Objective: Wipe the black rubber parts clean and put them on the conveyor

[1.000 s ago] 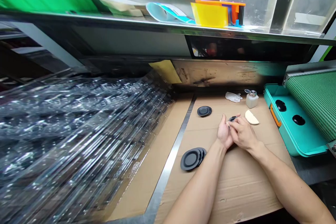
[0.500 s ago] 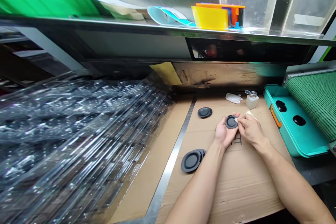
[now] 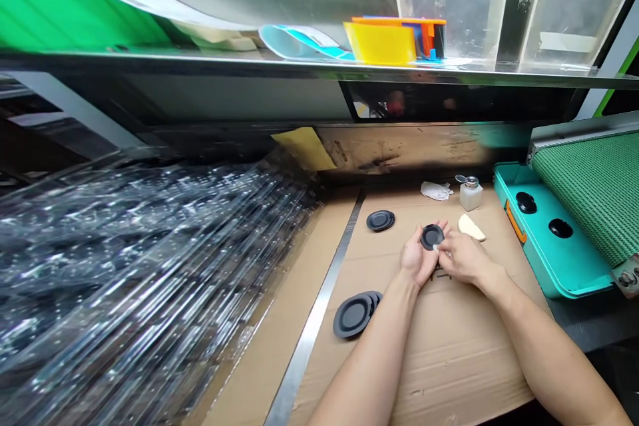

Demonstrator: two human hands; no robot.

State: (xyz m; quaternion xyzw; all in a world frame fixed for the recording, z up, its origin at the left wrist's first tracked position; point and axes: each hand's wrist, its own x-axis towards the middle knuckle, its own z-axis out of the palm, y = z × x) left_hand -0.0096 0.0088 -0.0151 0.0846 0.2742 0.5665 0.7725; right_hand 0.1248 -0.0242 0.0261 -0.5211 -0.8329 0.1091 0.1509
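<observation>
My left hand (image 3: 415, 262) is palm up, its fingers round a round black plastic disc (image 3: 432, 236) with a raised rim. My right hand (image 3: 464, 258) has its fingertips pinched at the disc's lower right edge. A small white wad (image 3: 436, 247) shows between them; I cannot make out its material. Beyond the left hand lies a small pile of black discs (image 3: 380, 220). Another pile of larger-looking black discs (image 3: 353, 316) lies beside the left forearm, partly covered by it. A cream half-round pad (image 3: 470, 227) rests just past the right hand.
Cardboard (image 3: 449, 353) covers the bench. Clear plastic trays (image 3: 150, 266) are stacked at left. A small white bottle (image 3: 470, 196) and crumpled white cloth (image 3: 436, 191) stand at the back. At right, a teal case (image 3: 574, 266) holds two black round parts beside a green conveyor belt (image 3: 594, 180).
My right fingertips have moved from the disc's right side down to its lower right edge. The cream pad shows more fully. The whole view has shifted a little.
</observation>
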